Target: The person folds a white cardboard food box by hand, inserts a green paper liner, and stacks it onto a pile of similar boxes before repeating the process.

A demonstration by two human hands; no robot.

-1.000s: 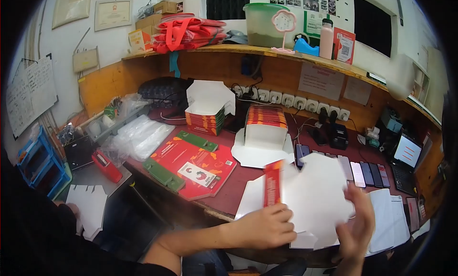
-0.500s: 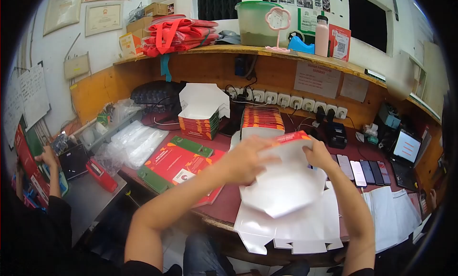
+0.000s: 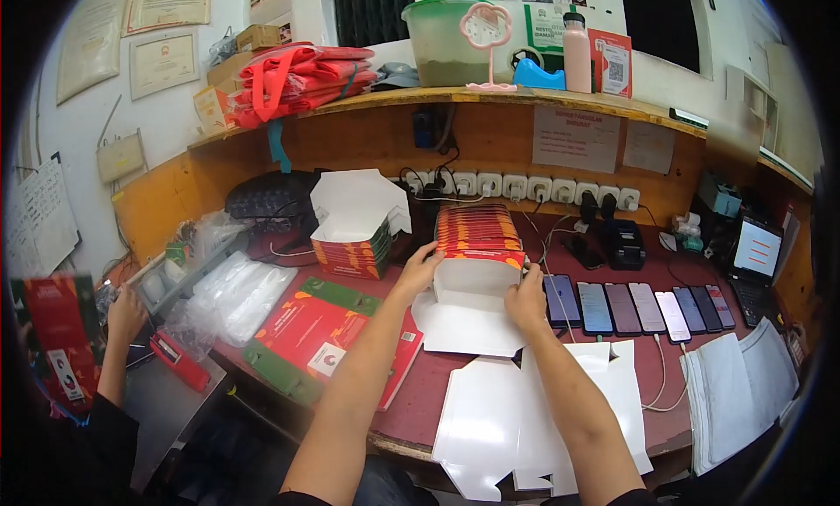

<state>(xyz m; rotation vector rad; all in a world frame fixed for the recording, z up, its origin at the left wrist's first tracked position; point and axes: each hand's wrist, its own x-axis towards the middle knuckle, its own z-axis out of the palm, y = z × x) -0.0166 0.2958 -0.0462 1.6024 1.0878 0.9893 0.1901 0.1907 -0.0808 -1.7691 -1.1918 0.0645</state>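
A folded cardboard box point(image 3: 477, 283), white inside with a red rim, sits between my two hands at the near end of a row of nested red boxes point(image 3: 479, 228). My left hand point(image 3: 418, 271) grips its left side, and my right hand point(image 3: 527, 298) grips the right side. Its white lid flap lies toward me. Closer to me, a flat box blank point(image 3: 525, 418) rests white side up, partly under my right forearm. Red and green printed blanks point(image 3: 328, 335) lie to the left of my left forearm.
Behind the printed blanks stands another box stack point(image 3: 354, 252). Plastic bags point(image 3: 241, 296) lie farther left. Several phones point(image 3: 623, 306) with cables line the right side, near a laptop point(image 3: 754, 256). At far left, a co-worker's hand point(image 3: 127, 313) is near a red-green printed blank point(image 3: 61, 348).
Both hands have carried the box away from me, from above the flat blank to the near end of the nested row. The phones at right are now more exposed.
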